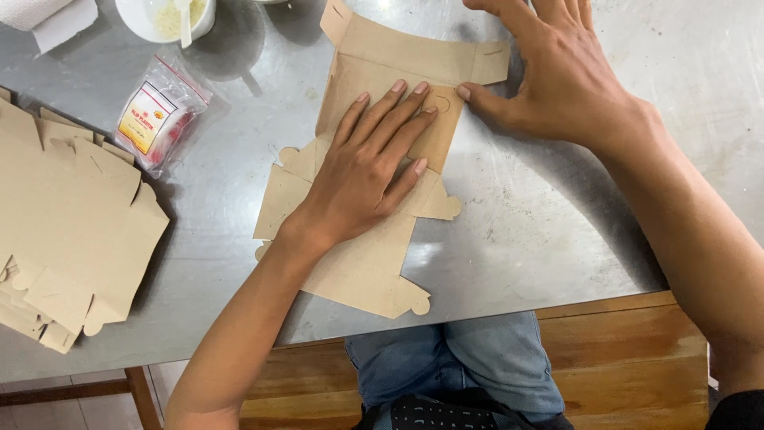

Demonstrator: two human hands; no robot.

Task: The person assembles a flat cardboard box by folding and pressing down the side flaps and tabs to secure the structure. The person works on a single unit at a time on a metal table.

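Brown flat carton blank lies under both flat, released hands, left, right; clear pouch nearby.

left hand flat, right hand splayed

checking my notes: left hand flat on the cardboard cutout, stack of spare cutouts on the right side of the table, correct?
Not quite. The left hand does lie flat on the cardboard cutout, but the head view shows the stack of spare cutouts on the left side of the table.
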